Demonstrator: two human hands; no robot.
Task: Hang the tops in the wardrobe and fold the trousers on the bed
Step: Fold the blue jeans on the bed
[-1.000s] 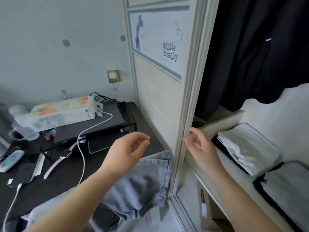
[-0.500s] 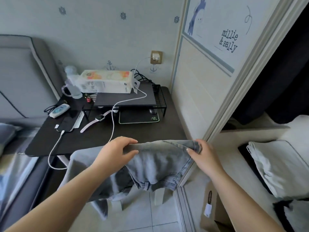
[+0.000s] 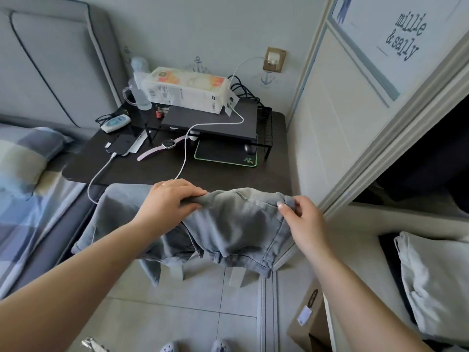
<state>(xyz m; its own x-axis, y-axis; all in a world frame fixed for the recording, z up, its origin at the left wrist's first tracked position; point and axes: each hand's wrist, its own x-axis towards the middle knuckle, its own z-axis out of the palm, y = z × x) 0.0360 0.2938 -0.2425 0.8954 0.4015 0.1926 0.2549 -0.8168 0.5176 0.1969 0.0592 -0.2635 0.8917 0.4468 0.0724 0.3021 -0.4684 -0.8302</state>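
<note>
Holding: in the head view, 2 hands lift a pair of light grey-blue jeans in front of the dark counter.
Left hand: the left hand has its fingers curled over a bunched fold at the top of the jeans, thumb under the cloth; this grip is closed on the fabric.
Right hand: the right hand pinches the other upper edge of the jeans between thumb and fingers; this grip is closed on the fabric too.
Jeans: the cloth sags between the 2 hands, with the waistband and a belt loop hanging low and a leg trailing down to the left, above the tiled floor.
Bed: the bed with checked blue bedding lies at the left, beside the counter, below a grey padded headboard.
Wardrobe: the wardrobe stands open at the right, with dark clothes hanging inside and a folded white garment on its shelf.
Counter items: a black riser carries a long pale box; a phone on a white cable, a watch and a green-edged mat lie on the counter.
Wall: a charger sits in the socket.
Floor: a brown cardboard box stands by the wardrobe track.
</note>
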